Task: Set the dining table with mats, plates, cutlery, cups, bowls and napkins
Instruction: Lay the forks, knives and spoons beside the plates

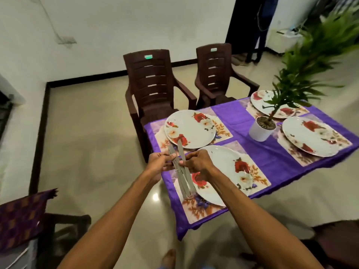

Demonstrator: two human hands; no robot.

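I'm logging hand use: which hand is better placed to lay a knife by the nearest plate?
Probably right: the right hand pinches the knives beside the nearest plate, while the left hand holds them farther off.

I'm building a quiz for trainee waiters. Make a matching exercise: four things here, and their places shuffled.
Things:
1 knives
2 white pot
3 brown chairs
4 nearest plate

Places:
A on a floral mat
B held by left hand and right hand
C directly on the purple cloth
D on the floor

Pairs: 1-B, 2-C, 3-D, 4-A.
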